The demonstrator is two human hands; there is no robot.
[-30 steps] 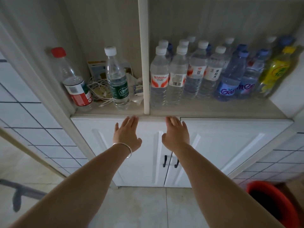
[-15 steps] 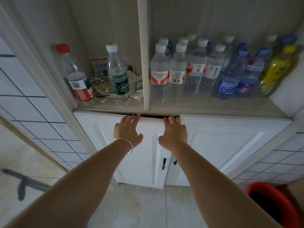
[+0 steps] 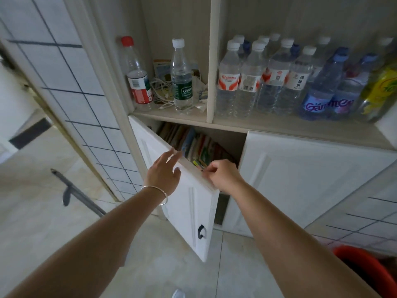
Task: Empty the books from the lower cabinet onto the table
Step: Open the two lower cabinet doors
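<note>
Head view: both bare forearms reach forward and down from the bottom corners toward the lower cabinet. The left hand [image 3: 164, 172], with a thin silver bangle [image 3: 158, 193] at the wrist, is held palm down with loosely spread, nearly straight fingers; its fingertips [image 3: 175, 152] rest at the top edge of the left door [image 3: 189, 203] and close on nothing. The right hand [image 3: 223, 176] is curled, knuckles up, its fingers hooked over the same top edge nearer the door's free corner, gripping it. That left door stands swung out from the cabinet, hinged on the left, its black handle [image 3: 200, 231] low near the free edge. The right door [image 3: 300, 181] is closed flat.

Through the gap above the open door, the books [image 3: 194, 146] stand inside the lower cabinet, packed side by side in a row running left to right. Their long axes are roughly upright, and they seem to lean a little to the left, though shadow and the door hide their lower parts. Top edges and thin spines face the opening, in blue, green, yellow and red.

On the shelf [image 3: 279, 127] above, a red-capped bottle [image 3: 137, 76] and a green-labelled bottle [image 3: 182, 76] stand in the left bay beside tangled white cables [image 3: 162, 93], and many water bottles [image 3: 266, 78] crowd the right bay. A red bucket [image 3: 365, 267] sits on the tiled floor [image 3: 150, 265] at lower right.
</note>
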